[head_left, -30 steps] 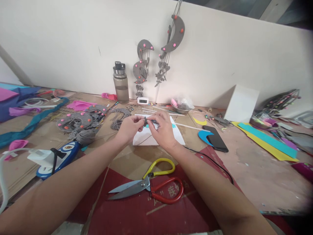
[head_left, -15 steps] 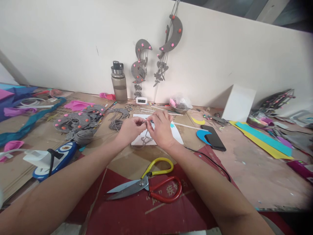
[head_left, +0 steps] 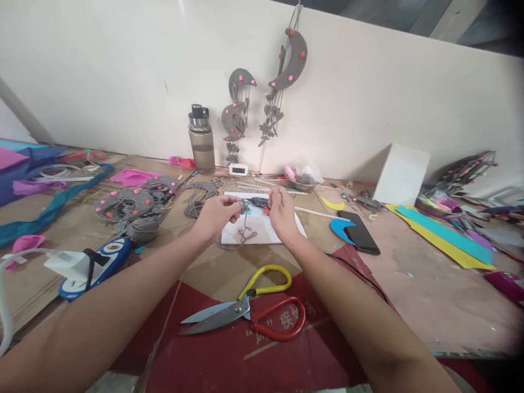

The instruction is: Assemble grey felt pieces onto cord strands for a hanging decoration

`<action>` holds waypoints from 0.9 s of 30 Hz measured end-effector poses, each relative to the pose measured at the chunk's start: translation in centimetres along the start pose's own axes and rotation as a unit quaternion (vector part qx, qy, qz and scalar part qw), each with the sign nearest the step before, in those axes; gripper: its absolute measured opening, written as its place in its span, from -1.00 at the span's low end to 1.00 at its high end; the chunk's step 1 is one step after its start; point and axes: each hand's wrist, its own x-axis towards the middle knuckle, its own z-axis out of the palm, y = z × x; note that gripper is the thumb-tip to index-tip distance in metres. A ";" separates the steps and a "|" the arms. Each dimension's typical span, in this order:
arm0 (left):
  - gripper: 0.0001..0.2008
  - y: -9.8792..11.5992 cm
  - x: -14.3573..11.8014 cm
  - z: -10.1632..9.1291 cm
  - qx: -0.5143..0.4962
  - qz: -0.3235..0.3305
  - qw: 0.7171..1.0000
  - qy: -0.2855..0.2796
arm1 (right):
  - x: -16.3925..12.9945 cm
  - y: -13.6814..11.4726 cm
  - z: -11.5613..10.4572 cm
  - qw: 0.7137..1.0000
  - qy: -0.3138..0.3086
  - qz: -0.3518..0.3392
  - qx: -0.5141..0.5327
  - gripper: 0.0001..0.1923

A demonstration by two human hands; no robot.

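My left hand (head_left: 216, 214) pinches the top of a grey string of small felt shapes (head_left: 246, 226), which dangles down onto a white sheet (head_left: 268, 230). My right hand (head_left: 281, 209) hovers beside it over the sheet, fingers curled near a small dark grey piece with an orange dot (head_left: 261, 203); whether it grips that piece I cannot tell. Scissors with one yellow and one red handle (head_left: 249, 309) lie shut on a red mat near me.
Grey felt moons with pink dots (head_left: 131, 201) and grey yarn (head_left: 142, 227) lie left. A water bottle (head_left: 201, 140), small clock (head_left: 238, 170) and hanging moon mobiles (head_left: 286, 65) stand by the wall. A black phone (head_left: 359, 231) and white box (head_left: 401, 173) are right.
My hands have drawn apart. The left hand now holds the grey string up so it hangs free, and the right hand has shifted to the right.
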 end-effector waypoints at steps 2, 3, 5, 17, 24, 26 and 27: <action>-0.83 -0.1 0.1 0.0 -0.016 -0.006 1.000 -0.001 | 0.0 -0.2 0.0 0.999 -0.006 -0.008 -0.030 -0.66; -0.82 -0.1 0.1 0.0 -0.022 -0.009 1.000 0.001 | -0.1 -0.4 0.0 0.999 -0.011 -0.012 -0.047 -0.64; -0.83 -0.1 0.2 0.0 -0.026 -0.010 1.000 0.004 | -0.1 -0.6 0.0 0.997 -0.027 -0.025 -0.066 -0.67; -0.86 -2.9 1.7 -0.9 0.006 0.046 0.998 0.048 | 0.0 -2.4 -0.8 0.995 -0.076 0.001 0.061 -0.75; -0.82 -5.1 1.3 -0.3 0.102 0.072 0.991 0.049 | 0.9 -3.4 -2.7 0.999 0.010 -0.045 -0.018 -0.81; -0.81 -5.3 1.2 -0.1 0.093 0.071 0.992 0.045 | 1.1 -3.4 -3.1 0.998 0.015 -0.052 -0.025 -0.81; -0.81 -5.3 1.2 -0.1 0.083 0.066 0.993 0.045 | 1.1 -3.3 -3.2 0.998 0.008 -0.053 -0.024 -0.81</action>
